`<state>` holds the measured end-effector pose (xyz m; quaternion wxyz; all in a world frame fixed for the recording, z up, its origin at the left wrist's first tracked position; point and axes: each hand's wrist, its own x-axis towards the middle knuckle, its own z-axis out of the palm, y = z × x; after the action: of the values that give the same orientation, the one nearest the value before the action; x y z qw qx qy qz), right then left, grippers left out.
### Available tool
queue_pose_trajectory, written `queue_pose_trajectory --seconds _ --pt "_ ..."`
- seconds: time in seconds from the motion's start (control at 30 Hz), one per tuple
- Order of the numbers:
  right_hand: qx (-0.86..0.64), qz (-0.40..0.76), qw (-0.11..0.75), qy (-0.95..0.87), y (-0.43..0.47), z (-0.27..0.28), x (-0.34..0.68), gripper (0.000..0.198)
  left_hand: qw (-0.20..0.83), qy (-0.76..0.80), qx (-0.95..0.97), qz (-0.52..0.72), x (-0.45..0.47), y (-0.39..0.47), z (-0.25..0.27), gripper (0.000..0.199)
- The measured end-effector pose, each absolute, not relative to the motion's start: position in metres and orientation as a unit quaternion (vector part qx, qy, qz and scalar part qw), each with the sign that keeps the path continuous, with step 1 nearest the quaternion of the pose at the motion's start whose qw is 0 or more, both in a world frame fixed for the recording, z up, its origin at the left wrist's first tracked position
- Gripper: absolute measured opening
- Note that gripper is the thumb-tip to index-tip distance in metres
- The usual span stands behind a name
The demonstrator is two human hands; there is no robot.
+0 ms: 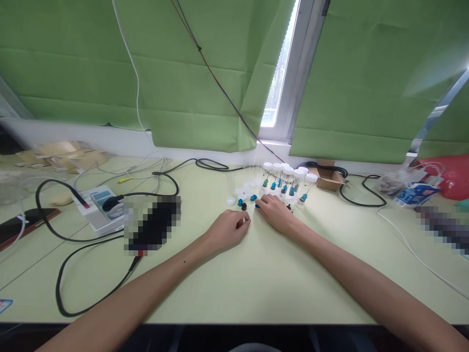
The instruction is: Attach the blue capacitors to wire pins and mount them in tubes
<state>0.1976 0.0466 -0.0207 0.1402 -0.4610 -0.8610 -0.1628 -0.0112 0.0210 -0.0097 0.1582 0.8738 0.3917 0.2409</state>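
Note:
My left hand (230,228) rests on the table with its fingers curled in. Whatever it may hold is hidden. Just beyond it lie a small black part (244,207), a small blue part (240,202) and a round white cap (230,201). The fingertips of my right hand (274,211) close over a small blue part (257,205), mostly covered by them. Another blue part (253,197) lies just past those fingers. Behind my right hand stand several clear tubes with white caps (288,171), among them blue-hubbed needle-like pieces (304,197). A dark piece (289,208) shows beside the right wrist.
An open cardboard box (329,178) sits behind the tubes. At left are a white power strip (104,208), black cables (60,274) and a blurred dark object (156,225). A blue-and-white packet (415,194) and a red bag (449,178) lie at right. Green blinds (205,98) hang behind the table.

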Motion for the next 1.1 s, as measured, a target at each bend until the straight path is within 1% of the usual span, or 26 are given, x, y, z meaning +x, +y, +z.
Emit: queue_pose_trajectory --seconds 0.23,0.37,0.47,0.57,0.63,0.73,0.9,1.1 --pt "-0.457 -0.168 0.123 -0.865 0.045 -0.019 0.197 0.018 0.159 0.397 0.873 0.236 -0.011 0.022 -0.009 0.023" --pt "-0.449 -0.134 0.143 -0.872 0.039 -0.014 0.195 0.021 0.162 0.402 0.868 0.240 -0.011 0.023 -0.011 0.019" --pt "-0.449 -0.075 0.186 -0.871 0.028 -0.010 0.191 0.020 0.177 0.415 0.853 0.261 -0.012 0.023 -0.012 0.014" --pt "-0.451 0.028 0.257 -0.855 0.015 -0.009 0.186 0.024 0.193 0.423 0.838 0.286 -0.012 0.023 -0.012 0.019" --pt "-0.453 0.092 0.293 -0.837 0.008 -0.010 0.182 0.026 0.194 0.419 0.838 0.290 -0.011 0.023 -0.012 0.019" --pt "-0.449 0.143 0.312 -0.825 0.002 -0.011 0.177 0.027 0.183 0.406 0.849 0.285 -0.009 0.022 -0.011 0.014" --pt "-0.447 0.167 0.304 -0.825 0.000 -0.011 0.171 0.023 0.167 0.389 0.865 0.270 -0.007 0.021 -0.007 0.015" --pt "-0.429 0.165 0.315 -0.831 -0.002 -0.012 0.168 0.016 0.180 0.384 0.868 0.260 -0.008 0.020 -0.005 0.012"
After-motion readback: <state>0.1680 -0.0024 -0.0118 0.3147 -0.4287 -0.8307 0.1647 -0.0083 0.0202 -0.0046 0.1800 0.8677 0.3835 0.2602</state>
